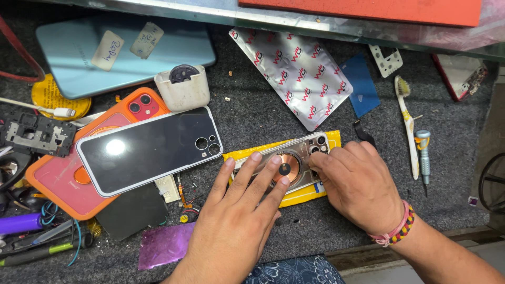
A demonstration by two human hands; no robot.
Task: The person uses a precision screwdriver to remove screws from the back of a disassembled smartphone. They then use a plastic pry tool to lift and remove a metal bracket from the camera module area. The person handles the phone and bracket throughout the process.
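Both hands are down on the opened phone back housing (294,163), which lies on a yellow packet (305,194) near the middle of the grey mat (263,115): the left hand (236,221) lies flat with fingers spread, tips pressing on the housing beside its copper coil (286,167). The right hand (357,184) curls its fingers at the camera end, but whether they pinch anything I cannot tell. Toward the mat's right edge lie a toothbrush (406,123) and a small screwdriver (423,155); to the left, a black phone back panel (150,150) rests on a red phone in an orange case (63,179).
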